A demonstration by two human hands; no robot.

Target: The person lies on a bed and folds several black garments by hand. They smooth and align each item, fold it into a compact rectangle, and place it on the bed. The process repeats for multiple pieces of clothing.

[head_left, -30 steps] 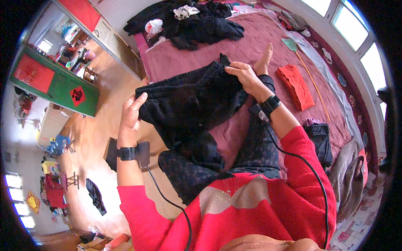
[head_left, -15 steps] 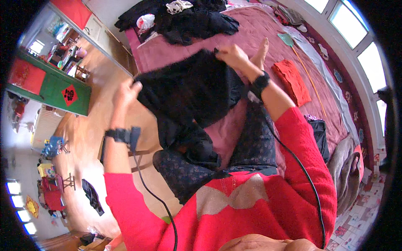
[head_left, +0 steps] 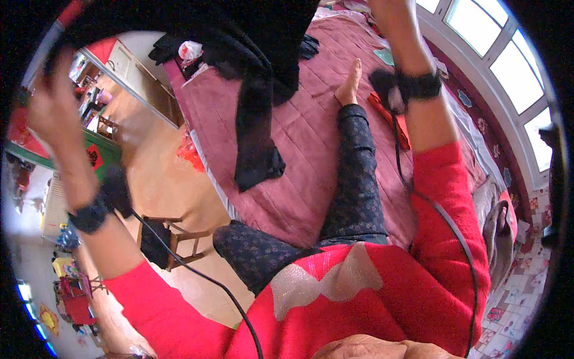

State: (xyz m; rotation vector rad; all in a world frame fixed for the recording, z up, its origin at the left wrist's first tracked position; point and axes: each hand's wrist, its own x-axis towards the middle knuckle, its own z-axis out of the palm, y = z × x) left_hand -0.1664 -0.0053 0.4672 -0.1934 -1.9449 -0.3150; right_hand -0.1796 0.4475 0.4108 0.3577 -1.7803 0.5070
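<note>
A large black garment is raised across the top of the view, its upper part running out of the frame. From it a long narrow piece, a sleeve or trouser leg, hangs down over the pink bed. My left hand, smeared by motion, is at the far left, closed on the garment's left end. High on the right, my right hand is cut by the top edge. Its fingers are out of sight, so its hold on the garment cannot be seen.
I sit on the quilted pink bedspread, one leg stretched forward. Folded orange-red cloth lies beyond my right foot. A wooden stool stands on the floor to my left. A red plastic bag is at the bed's edge. Cables run along both arms.
Both hands have risen and spread apart, lifting the black garment from above my lap to the top of the view. The narrow piece now hangs further forward, away from my legs.
</note>
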